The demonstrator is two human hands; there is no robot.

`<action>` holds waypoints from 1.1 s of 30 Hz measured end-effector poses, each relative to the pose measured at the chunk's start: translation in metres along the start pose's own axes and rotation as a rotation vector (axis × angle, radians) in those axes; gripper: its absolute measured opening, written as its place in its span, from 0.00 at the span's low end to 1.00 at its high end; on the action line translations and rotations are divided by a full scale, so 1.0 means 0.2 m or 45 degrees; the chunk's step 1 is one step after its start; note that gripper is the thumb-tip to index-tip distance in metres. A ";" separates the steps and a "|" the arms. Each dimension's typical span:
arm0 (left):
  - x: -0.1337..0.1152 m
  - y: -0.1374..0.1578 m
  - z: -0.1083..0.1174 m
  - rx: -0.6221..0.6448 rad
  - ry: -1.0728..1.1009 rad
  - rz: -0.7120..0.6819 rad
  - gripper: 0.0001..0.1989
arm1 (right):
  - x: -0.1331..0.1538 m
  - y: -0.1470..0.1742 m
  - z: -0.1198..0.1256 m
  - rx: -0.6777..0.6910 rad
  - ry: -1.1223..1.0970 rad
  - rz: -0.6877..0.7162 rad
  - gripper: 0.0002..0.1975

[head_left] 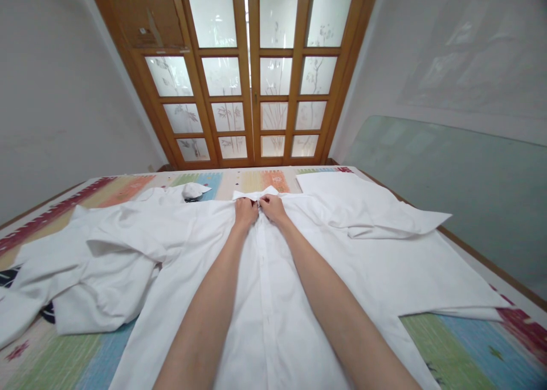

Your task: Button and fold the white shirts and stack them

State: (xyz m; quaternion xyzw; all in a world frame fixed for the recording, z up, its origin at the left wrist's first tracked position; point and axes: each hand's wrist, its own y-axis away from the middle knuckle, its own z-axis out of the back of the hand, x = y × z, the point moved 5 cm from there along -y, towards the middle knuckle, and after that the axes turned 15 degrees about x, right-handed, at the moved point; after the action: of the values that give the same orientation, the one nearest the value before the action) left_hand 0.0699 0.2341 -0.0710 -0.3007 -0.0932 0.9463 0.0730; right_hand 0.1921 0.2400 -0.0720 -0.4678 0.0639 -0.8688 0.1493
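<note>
A white collared shirt [265, 299] lies spread front side up, its collar [268, 191] at the far end and its button placket running toward me. Both arms reach over it to the collar. My left hand [247, 210] has its fingers curled closed on the shirt at the left of the neck opening. Close beside it, my right hand [272, 206] pinches the cloth on the other side of the opening. The fingertips almost meet over the top of the placket. Any button between them is too small to make out.
More crumpled white clothing [106, 265] lies to the left, and flat white cloth [354, 199] to the right. Beneath is a striped, patterned cover [465, 344]. A pale glass panel [453, 173] leans along the right wall; wooden glazed doors [254, 71] stand behind.
</note>
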 end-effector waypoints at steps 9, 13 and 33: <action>0.01 -0.01 0.05 0.107 0.285 -0.084 0.08 | 0.00 0.00 0.01 0.021 -0.068 0.012 0.08; 0.01 0.00 0.07 0.087 0.458 -0.089 0.07 | 0.00 0.00 0.00 0.047 -0.149 0.031 0.07; -0.01 0.07 0.10 -0.046 0.608 0.018 0.04 | -0.01 0.01 -0.01 0.128 -0.388 -0.064 0.07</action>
State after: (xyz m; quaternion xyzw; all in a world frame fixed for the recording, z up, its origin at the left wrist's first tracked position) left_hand 0.0580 0.2171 -0.0574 -0.5178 -0.0881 0.8471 0.0810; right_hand 0.1917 0.2384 -0.0759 -0.5875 -0.0150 -0.7934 0.1586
